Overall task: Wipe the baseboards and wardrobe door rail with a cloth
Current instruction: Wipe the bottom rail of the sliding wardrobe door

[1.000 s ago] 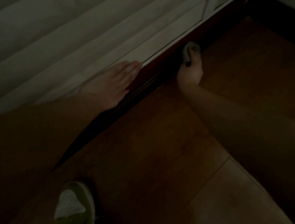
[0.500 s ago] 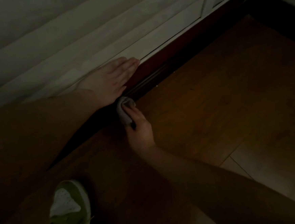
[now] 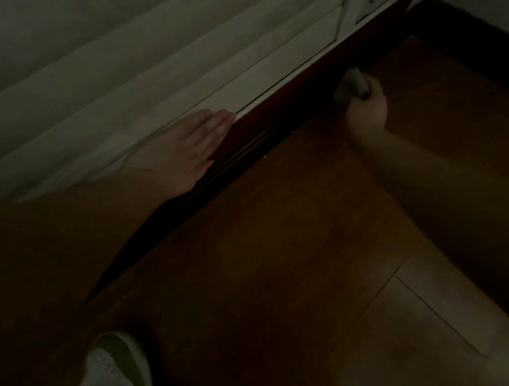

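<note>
My left hand (image 3: 189, 149) lies flat, fingers straight, on the pale wardrobe door (image 3: 147, 79) to brace me. My right hand (image 3: 365, 109) grips the bunched cloth (image 3: 351, 86), pressing it against the dark rail (image 3: 286, 111) at floor (image 3: 282, 251) level for a firm stroke

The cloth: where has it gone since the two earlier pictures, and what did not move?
The right hand, gripping the cloth, slid back along the dark baseboard away from the left hand, towards the far corner. The left hand stayed flat on the wardrobe door; the shoe stayed too.
</note>
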Action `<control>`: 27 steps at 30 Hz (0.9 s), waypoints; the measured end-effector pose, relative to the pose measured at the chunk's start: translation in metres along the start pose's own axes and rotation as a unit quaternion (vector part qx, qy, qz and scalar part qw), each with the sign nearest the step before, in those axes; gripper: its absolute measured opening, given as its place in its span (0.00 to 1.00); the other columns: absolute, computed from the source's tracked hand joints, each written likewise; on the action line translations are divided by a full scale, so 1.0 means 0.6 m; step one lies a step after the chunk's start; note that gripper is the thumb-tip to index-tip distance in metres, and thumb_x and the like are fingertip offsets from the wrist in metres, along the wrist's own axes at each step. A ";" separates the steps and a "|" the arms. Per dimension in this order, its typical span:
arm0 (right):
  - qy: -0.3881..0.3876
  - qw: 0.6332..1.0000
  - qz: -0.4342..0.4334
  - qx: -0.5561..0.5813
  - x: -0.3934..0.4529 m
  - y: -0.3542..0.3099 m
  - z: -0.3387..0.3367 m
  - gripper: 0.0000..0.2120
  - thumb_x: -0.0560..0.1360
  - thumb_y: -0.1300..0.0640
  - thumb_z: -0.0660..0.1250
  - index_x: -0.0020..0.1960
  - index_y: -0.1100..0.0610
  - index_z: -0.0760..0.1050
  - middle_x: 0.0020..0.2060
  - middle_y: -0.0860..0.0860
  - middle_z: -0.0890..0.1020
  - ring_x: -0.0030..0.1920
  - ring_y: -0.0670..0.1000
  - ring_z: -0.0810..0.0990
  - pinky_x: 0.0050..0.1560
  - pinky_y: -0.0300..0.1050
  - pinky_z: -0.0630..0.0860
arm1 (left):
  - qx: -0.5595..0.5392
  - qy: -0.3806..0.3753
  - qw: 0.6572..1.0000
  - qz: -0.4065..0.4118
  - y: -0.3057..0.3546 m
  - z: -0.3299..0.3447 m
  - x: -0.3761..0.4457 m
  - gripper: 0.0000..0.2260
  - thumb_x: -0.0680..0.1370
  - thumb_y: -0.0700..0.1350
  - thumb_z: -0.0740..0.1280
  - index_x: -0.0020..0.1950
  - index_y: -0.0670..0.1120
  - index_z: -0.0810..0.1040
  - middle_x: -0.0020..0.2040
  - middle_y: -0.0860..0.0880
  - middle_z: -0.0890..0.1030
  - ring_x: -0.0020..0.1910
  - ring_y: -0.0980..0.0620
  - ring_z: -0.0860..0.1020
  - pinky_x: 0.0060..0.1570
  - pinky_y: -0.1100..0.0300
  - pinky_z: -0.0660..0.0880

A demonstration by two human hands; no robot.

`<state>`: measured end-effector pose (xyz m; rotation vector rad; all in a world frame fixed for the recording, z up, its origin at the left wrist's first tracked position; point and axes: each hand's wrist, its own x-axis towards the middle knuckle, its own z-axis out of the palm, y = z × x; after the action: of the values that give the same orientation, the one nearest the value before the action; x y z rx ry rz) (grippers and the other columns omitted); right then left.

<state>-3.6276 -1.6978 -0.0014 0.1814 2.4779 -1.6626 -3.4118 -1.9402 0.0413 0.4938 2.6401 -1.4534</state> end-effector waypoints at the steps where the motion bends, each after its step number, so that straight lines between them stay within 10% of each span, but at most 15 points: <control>1: -0.003 1.000 -0.001 -0.018 0.022 -0.015 0.001 0.26 0.81 0.64 0.52 0.77 0.49 0.62 0.73 0.53 0.68 0.70 0.54 0.70 0.69 0.49 0.70 | -0.002 0.001 1.000 -0.001 0.001 0.002 0.000 0.30 0.82 0.51 0.33 0.75 0.30 0.31 0.77 0.33 0.32 0.79 0.39 0.36 0.75 0.45 0.32; 10: 0.018 0.990 -0.087 -0.106 -0.071 -0.022 0.076 0.24 0.79 0.66 0.58 0.75 0.56 0.67 0.72 0.55 0.69 0.71 0.54 0.69 0.72 0.41 0.64 | -0.032 0.007 0.999 -0.003 0.006 0.018 0.006 0.29 0.83 0.51 0.34 0.75 0.31 0.31 0.77 0.34 0.30 0.78 0.40 0.34 0.72 0.45 0.26; 15: -0.096 0.969 -0.197 -0.111 -0.250 0.039 0.119 0.26 0.76 0.68 0.65 0.72 0.56 0.71 0.72 0.54 0.70 0.73 0.54 0.66 0.75 0.49 0.63 | -0.026 0.012 1.000 0.004 0.003 0.007 -0.001 0.28 0.83 0.49 0.34 0.75 0.29 0.34 0.78 0.33 0.36 0.79 0.38 0.40 0.77 0.46 0.36; 27: -0.279 0.938 -0.191 -0.073 -0.427 0.082 0.141 0.25 0.75 0.69 0.64 0.70 0.54 0.73 0.71 0.52 0.71 0.70 0.51 0.66 0.67 0.24 0.51 | 0.020 0.011 1.000 -0.007 0.001 -0.005 -0.005 0.29 0.83 0.49 0.35 0.75 0.29 0.34 0.78 0.33 0.35 0.79 0.39 0.39 0.75 0.46 0.34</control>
<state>-3.3626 -1.7617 -0.0281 -0.7311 2.2544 -1.3727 -3.4087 -1.9379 0.0432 0.4998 2.6401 -1.5172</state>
